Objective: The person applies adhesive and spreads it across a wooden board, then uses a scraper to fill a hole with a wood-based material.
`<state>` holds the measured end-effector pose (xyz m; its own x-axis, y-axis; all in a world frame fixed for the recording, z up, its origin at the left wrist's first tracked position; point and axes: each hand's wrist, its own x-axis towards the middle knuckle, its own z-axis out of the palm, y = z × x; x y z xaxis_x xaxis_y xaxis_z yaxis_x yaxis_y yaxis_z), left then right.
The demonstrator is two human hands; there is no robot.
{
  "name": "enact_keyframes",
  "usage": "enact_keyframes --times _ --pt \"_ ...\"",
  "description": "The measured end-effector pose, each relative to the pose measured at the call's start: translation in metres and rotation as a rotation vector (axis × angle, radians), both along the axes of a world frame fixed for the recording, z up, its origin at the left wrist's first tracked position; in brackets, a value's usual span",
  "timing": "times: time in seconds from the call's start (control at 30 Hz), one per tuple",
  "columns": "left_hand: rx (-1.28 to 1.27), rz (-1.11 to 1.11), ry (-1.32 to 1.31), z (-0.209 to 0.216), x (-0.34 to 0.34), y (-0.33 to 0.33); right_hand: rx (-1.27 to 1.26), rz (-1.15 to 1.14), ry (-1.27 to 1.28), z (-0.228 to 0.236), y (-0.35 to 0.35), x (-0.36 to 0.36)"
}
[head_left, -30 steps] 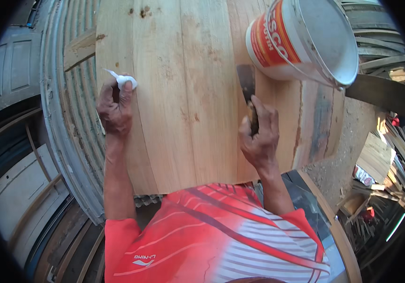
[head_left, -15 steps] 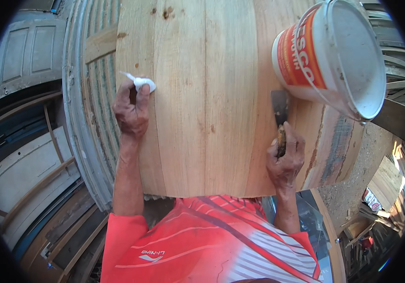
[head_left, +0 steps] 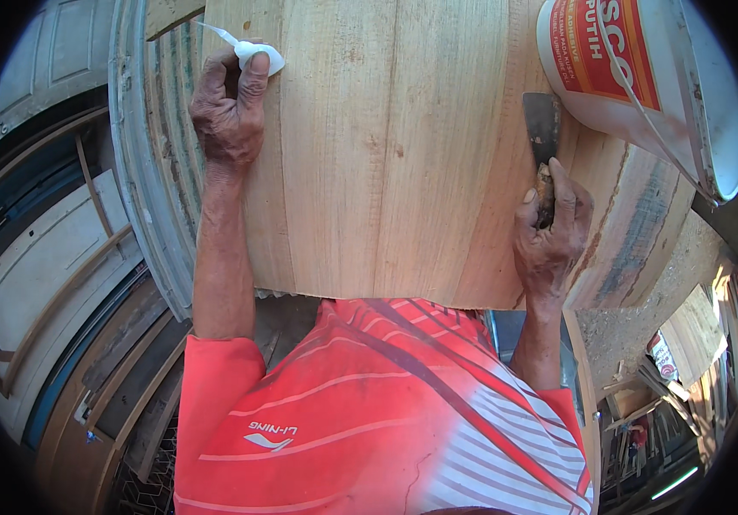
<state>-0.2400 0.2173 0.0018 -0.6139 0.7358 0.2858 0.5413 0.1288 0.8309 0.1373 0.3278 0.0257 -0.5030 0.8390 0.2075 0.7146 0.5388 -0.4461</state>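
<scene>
My left hand (head_left: 230, 116) pinches a small white squeeze bottle (head_left: 259, 58) between thumb and fingers, over the left side of a pale wooden panel (head_left: 343, 172). Its thin pointed nozzle aims up and to the left; most of its body is hidden or foreshortened. At the right side of the panel, my right hand (head_left: 555, 219) is wrapped round the worn handle of a putty knife (head_left: 544, 124). The knife's dark flat blade points away from me, close beside a white bucket (head_left: 674, 107) with a red and orange label and a wire handle.
Under the panel's left side lies a ribbed grey-green sheet (head_left: 182, 146), with a wood strip (head_left: 171, 15) on it. Old doors and frames (head_left: 60, 283) lean at the left. Scrap wood (head_left: 695, 343) is piled on the ground at the right.
The view has shifted, so panel, bucket and both hands sit higher in the picture, the bucket also further right. My left hand has moved slightly farther away along the panel. Both grips are unchanged.
</scene>
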Motion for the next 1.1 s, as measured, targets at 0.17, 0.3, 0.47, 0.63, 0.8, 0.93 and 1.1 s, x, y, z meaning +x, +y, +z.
enact_keyframes --times 0.17,0.3,0.47,0.63,0.8,0.93,1.1 --pt "-0.007 -0.010 0.024 0.000 -0.002 -0.001 -0.019 0.012 0.015 0.003 0.002 -0.001" --pt "0.008 -0.019 0.006 -0.006 -0.005 -0.002 -0.032 -0.011 -0.014 0.005 0.000 0.000" --pt "-0.040 -0.020 -0.031 -0.002 0.000 -0.001 0.121 -0.043 -0.006 0.011 -0.006 0.001" --pt "-0.003 -0.019 -0.004 -0.004 -0.001 -0.002 0.063 0.021 0.094 0.018 -0.014 -0.003" --pt "0.077 0.011 -0.042 0.010 0.040 -0.015 -0.176 0.105 0.205 0.026 -0.035 -0.016" --pt "0.117 -0.178 -0.203 0.037 0.109 -0.040 -0.446 0.160 0.383 0.032 -0.072 -0.044" --pt "0.144 -0.348 -0.347 0.060 0.153 -0.062 -0.737 0.231 0.517 0.043 -0.102 -0.065"
